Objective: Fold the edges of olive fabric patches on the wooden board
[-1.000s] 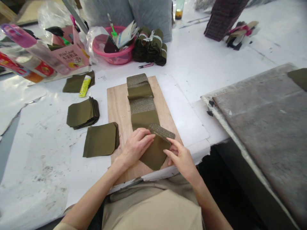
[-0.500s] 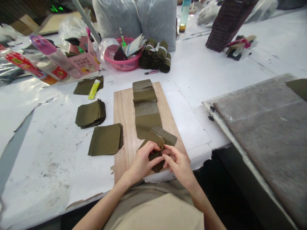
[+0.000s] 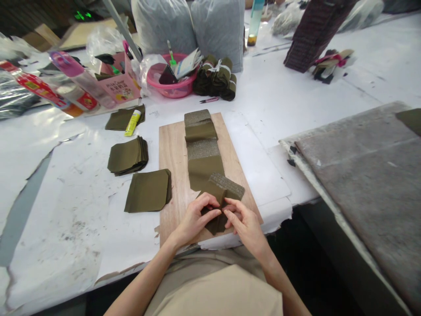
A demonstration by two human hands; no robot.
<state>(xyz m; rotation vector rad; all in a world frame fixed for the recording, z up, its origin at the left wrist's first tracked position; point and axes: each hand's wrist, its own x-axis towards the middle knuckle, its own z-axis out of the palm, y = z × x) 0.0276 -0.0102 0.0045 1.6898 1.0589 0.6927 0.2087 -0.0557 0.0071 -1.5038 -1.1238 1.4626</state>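
My left hand and my right hand both pinch a small olive fabric piece at the near end of a wooden board. The piece is folded up between my fingertips, with a grey mesh strip at its far edge. A row of similar olive pieces with mesh bands lies overlapped up the board's middle. Two stacks of cut olive fabric lie left of the board: the nearer stack and the farther stack.
A yellow glue tube lies on more fabric at the back left. A pink basin, a pink box, tied fabric bundles and grey bags stand behind. A grey padded board fills the right.
The olive piece lay flat under my hands a second ago. My fingers have since drawn together and folded it up between them. The camera has tilted slightly.
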